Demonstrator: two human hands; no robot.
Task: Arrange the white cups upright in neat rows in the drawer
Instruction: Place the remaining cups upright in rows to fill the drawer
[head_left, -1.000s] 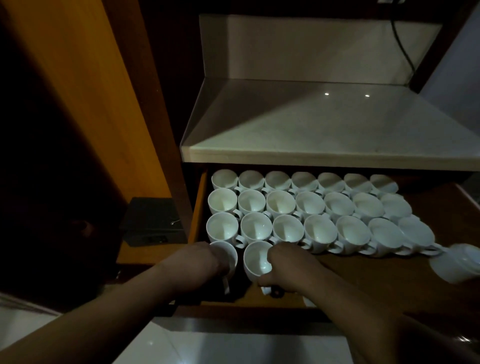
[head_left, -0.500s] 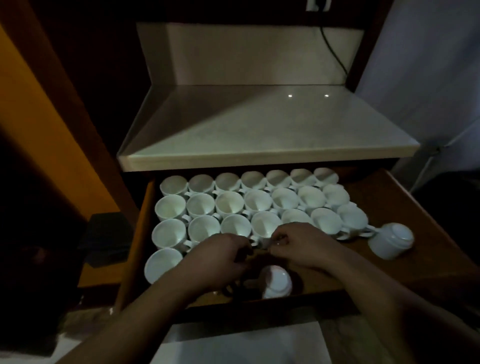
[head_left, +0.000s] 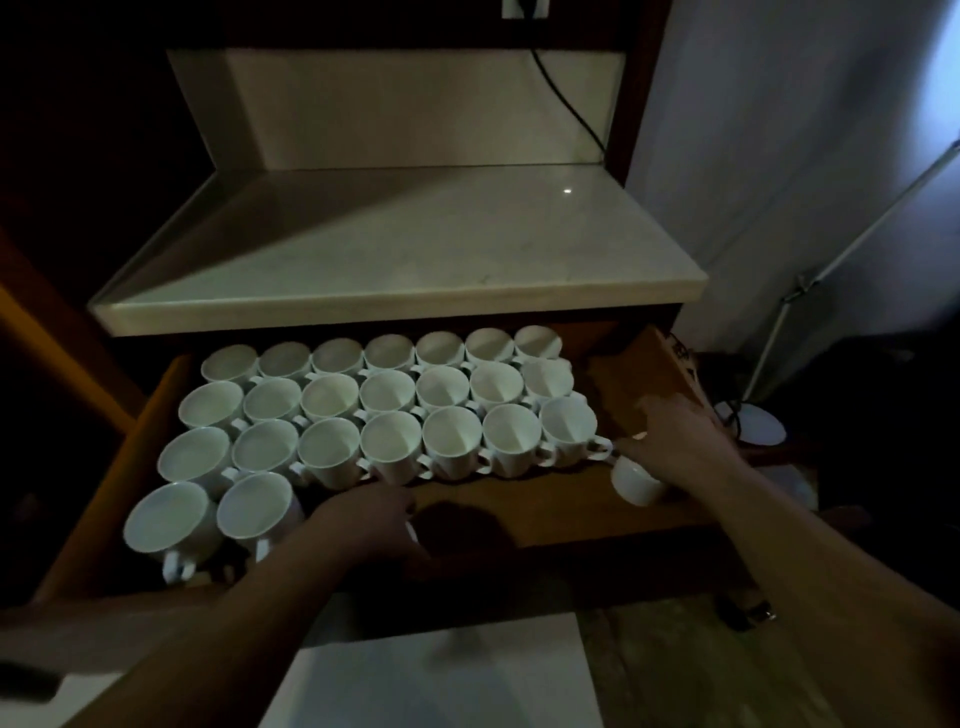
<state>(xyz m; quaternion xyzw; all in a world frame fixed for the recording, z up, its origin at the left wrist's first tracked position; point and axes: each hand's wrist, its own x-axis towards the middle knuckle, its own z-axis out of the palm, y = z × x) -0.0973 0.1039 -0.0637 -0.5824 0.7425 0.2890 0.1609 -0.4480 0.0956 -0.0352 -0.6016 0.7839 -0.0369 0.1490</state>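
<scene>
White cups (head_left: 387, 395) fill most of the open drawer (head_left: 545, 514) in dim light. Beyond your two grips, three full rows of seven stand upright, rim to rim, with handles pointing toward you and to the right. A fourth row has been started: two upright cups (head_left: 254, 506) stand just to the left of your left grip (head_left: 363, 519), at the near left of the drawer. To the right of that grip the drawer floor is bare wood as far as your right grip (head_left: 680, 447).

Your left grip sits knuckles up, low over the drawer floor. A sliver of white (head_left: 413, 531) shows at its right edge, perhaps a cup, but you cannot tell from here whether the fingers are closed on anything.

Your right grip reaches to the far right of the rows, fingers spread apart and not curled. One loose cup (head_left: 636, 486) sits directly beneath its palm, apart from the rows; whether it is upright or tipped is unclear.

By this view the job looks mostly done. What seems left is bringing the loose cup into line and filling out the fourth row rightward.
</scene>
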